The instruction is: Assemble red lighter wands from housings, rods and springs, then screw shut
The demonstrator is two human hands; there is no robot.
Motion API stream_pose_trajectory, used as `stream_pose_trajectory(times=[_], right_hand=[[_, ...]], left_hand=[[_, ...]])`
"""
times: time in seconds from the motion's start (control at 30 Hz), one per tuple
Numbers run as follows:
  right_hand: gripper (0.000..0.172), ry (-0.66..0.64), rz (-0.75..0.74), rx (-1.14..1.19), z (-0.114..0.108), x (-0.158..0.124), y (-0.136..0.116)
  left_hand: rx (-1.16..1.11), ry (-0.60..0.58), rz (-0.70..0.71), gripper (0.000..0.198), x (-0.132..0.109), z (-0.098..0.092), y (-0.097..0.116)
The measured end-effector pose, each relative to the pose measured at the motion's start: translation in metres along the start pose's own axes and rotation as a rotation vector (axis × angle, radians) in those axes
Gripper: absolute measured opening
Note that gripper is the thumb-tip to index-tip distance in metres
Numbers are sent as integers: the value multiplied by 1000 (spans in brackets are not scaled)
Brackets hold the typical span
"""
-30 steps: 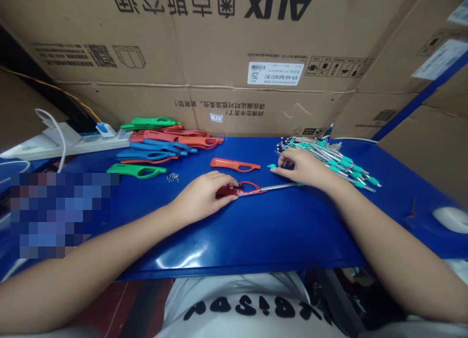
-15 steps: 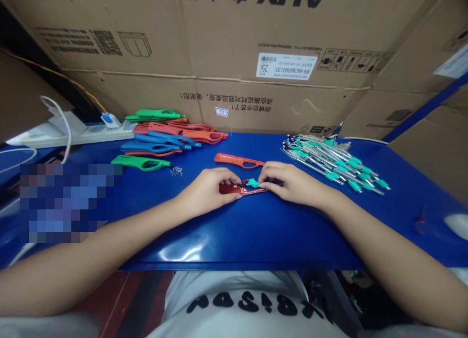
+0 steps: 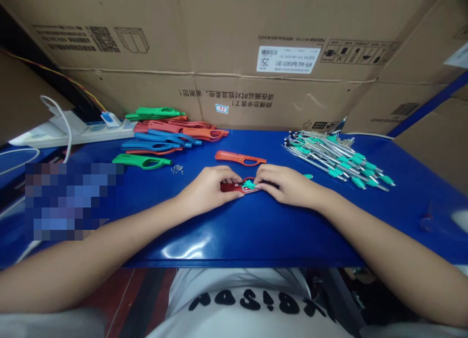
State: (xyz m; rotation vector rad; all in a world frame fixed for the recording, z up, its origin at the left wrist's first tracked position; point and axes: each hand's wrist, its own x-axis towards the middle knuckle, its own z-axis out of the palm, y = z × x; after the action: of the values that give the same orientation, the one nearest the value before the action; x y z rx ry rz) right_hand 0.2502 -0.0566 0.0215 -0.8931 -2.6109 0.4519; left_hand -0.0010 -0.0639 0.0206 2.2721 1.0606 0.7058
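My left hand (image 3: 204, 184) is closed on the left end of a red lighter shell (image 3: 229, 187), thumb in front and fingers behind. The shell lies open side up on the table, with thin white wires and a dark part in it. At its right part, my right hand (image 3: 287, 182) pinches a small teal plastic piece (image 3: 249, 184) over the shell. Whether the piece is fully seated I cannot tell. Beyond my right hand a green tip (image 3: 308, 176) shows. An orange lighter shell (image 3: 237, 157) lies just behind my hands.
Green, orange and blue lighter shells (image 3: 157, 145) are piled at the back left, with small screws (image 3: 177, 169) nearby. Metal lighter rods with teal parts (image 3: 340, 158) are heaped on the right. A power strip (image 3: 84, 135) and a cardboard box (image 3: 219, 50) stand behind.
My right hand has moved slightly left with the teal piece, closer to my left hand. A green tip now shows beyond my right hand.
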Motion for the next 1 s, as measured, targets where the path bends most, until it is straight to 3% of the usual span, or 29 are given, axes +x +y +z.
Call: stream_pose_trajectory(times=[0.57, 1.0], right_hand=[[20, -17, -82, -169, -1, -4, -3], [19, -59, -144, -465, 1, -3, -8]], left_hand=[[25, -26, 51, 17, 0, -1, 3], [6, -30, 47, 21, 1, 0, 1]])
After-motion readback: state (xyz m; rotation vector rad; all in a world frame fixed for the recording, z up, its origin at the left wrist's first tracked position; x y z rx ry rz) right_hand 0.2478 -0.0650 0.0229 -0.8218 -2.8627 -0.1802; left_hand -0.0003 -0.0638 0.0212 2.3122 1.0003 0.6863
